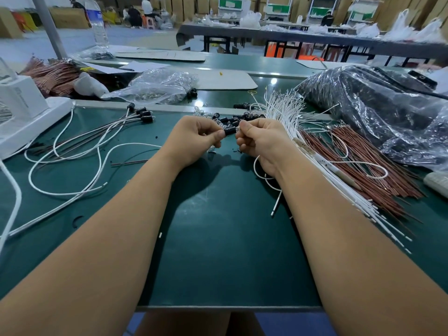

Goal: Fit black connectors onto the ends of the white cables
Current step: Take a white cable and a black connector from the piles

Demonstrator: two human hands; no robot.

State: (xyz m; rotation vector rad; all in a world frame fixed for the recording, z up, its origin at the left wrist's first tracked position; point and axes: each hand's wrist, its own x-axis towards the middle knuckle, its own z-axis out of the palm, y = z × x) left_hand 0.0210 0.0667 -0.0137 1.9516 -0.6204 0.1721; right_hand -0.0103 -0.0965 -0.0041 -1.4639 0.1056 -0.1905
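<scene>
Above the green desk [218, 226], the left hand [194, 139] pinched a black connector [230, 131]; the right hand [260, 139] fingers curled, apparently gripping a white cable [256, 169] end against it.

My green-topped bench [218, 238] runs out ahead of me, its surface catching glare from lights above. Past it lies a pale grey floor [145, 37]. A long dark table [315, 36] crosses the far right, loaded with white plastic bags [409, 29]. Stacked cardboard boxes [191, 4] line the back wall, beside green-and-white shelving racks [276, 6]. A grey post [49, 27] rises at my left.
</scene>
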